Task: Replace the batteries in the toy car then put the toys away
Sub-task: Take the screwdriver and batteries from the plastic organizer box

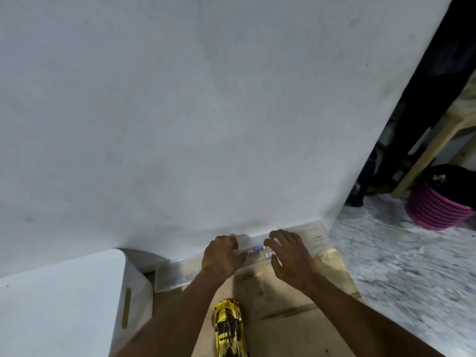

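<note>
Both hands reach forward into a clear box (168,278) that sits against the white wall (180,112). The left hand (222,256) has its fingers curled at the box; whether they grip its rim or something inside is hidden. The right hand (289,253) is spread with straight fingers, just over some small white-and-purple pieces (257,250). These are blurred but are probably the batteries being sought. The toy car (228,328), shiny gold, lies on the wooden board (283,305) between the forearms, likely parked close so the swap can be done right there. Judging by this, the battery change is barely begun.
</note>
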`<state>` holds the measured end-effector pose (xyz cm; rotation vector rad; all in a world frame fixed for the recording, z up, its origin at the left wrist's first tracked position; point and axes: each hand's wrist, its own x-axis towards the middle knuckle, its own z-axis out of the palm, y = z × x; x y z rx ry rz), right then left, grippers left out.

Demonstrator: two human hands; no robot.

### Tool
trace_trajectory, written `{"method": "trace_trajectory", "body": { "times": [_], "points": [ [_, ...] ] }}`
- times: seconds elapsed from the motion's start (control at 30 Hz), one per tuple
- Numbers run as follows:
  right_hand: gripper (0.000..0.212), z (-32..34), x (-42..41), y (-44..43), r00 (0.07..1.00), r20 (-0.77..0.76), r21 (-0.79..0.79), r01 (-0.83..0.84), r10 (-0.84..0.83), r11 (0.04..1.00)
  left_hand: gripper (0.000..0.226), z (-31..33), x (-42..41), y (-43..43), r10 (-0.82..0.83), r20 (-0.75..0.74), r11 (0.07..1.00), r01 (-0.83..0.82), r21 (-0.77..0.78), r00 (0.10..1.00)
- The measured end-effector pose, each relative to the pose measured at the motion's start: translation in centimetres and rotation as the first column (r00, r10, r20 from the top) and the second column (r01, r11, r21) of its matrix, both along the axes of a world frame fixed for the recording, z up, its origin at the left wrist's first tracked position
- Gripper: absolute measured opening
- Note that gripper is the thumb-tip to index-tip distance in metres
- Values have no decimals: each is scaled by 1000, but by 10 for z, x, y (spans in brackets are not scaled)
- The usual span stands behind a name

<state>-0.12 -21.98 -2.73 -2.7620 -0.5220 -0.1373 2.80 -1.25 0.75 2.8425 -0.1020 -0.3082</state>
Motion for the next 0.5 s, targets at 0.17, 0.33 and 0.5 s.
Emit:
{"method": "trace_trajectory", "body": {
  "times": [0.17,0.33,0.5],
  "points": [
    [14,-11,-10,-3,996,60,129,-69,62,989,27,-1,5,6,84,53,984,-74,-165,995],
    [27,-19,4,12,977,-212,114,32,-7,993,28,-5,7,7,137,84,958,-111,-265,987],
    [38,-22,27,28,922,-377,-12,93,-91,996,24,-7,8,10,133,107,945,-94,-313,985]
  ]
}}
